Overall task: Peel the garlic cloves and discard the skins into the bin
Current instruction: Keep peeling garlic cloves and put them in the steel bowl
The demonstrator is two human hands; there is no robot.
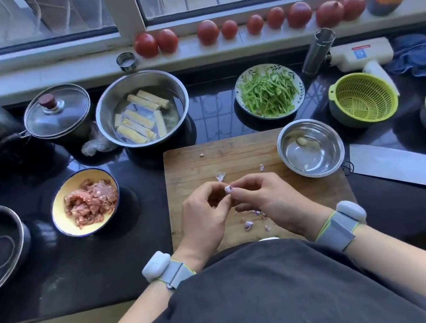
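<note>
Black glossy counter runs under a window, and I see a rectangular wooden chopping board at its near edge. Above the board my left hand and right hand meet, fingertips of both pinching one small pale garlic clove with purplish skin. Loose purple-white skin scraps lie on the board below the hands, and two more sit beyond them. On the board's far right corner stands a small steel bowl holding two peeled cloves. Just right of the board lies one broad cleaver with a wooden handle. Two green plastic colanders stand toward the counter's right edge. Left of the board sits a yellow bowl of minced meat; behind the board, a large steel basin of pale yellow rolls and a patterned plate of green shreds. Nine red tomatoes line the sill. Nothing blocks my view of the clove.
</note>
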